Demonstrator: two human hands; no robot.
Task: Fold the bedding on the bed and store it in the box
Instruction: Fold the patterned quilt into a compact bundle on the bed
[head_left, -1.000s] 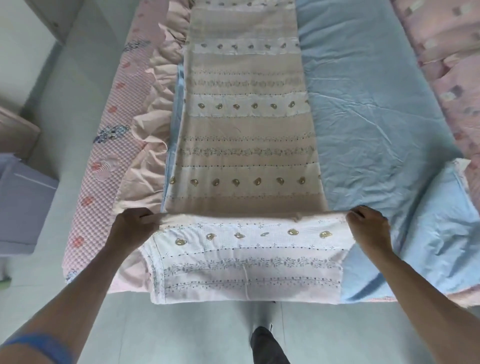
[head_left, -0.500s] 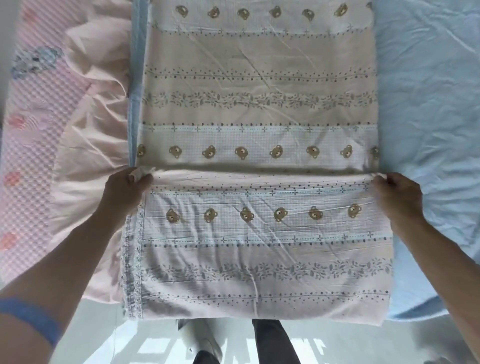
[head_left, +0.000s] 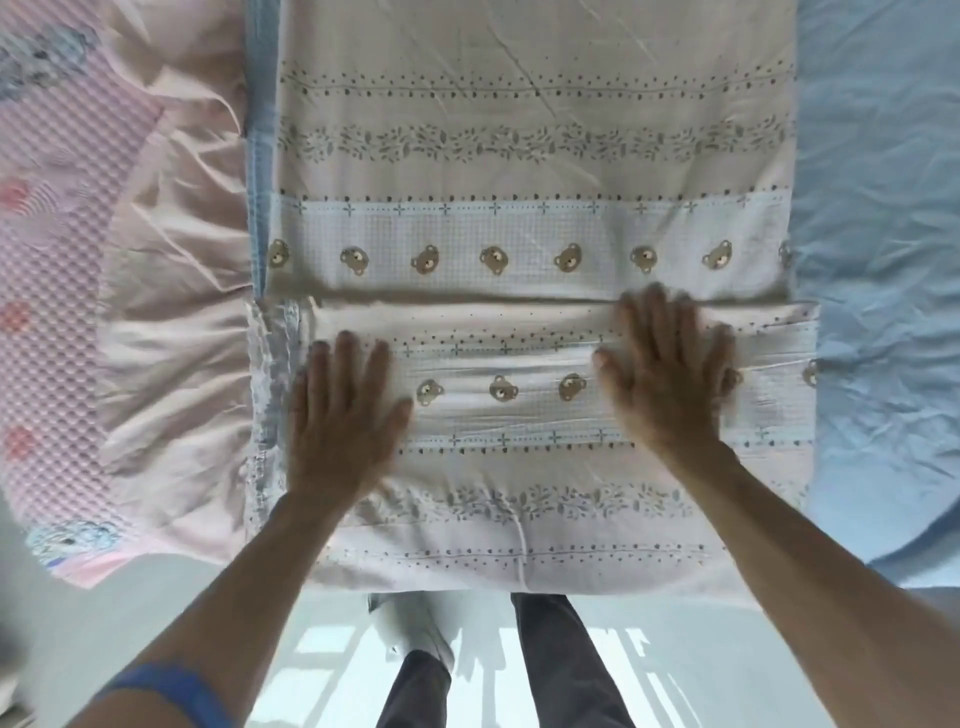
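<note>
A pink and white quilt printed with small bears and leaf bands lies lengthwise on the bed. Its near end is folded back over itself, and the fold's edge runs across the middle of the view. My left hand lies flat, fingers spread, on the left part of the folded layer. My right hand lies flat on the right part, fingertips at the fold's edge, and it is blurred. Neither hand grips anything. No box is in view.
A blue sheet covers the bed to the right. A pink ruffled bed skirt and a pink textured cover hang on the left. The shiny floor and my legs are below the bed's near edge.
Both hands carried the quilt's near end up the bed, laid it down and let go of its corners. They now rest flat on the folded layer.
</note>
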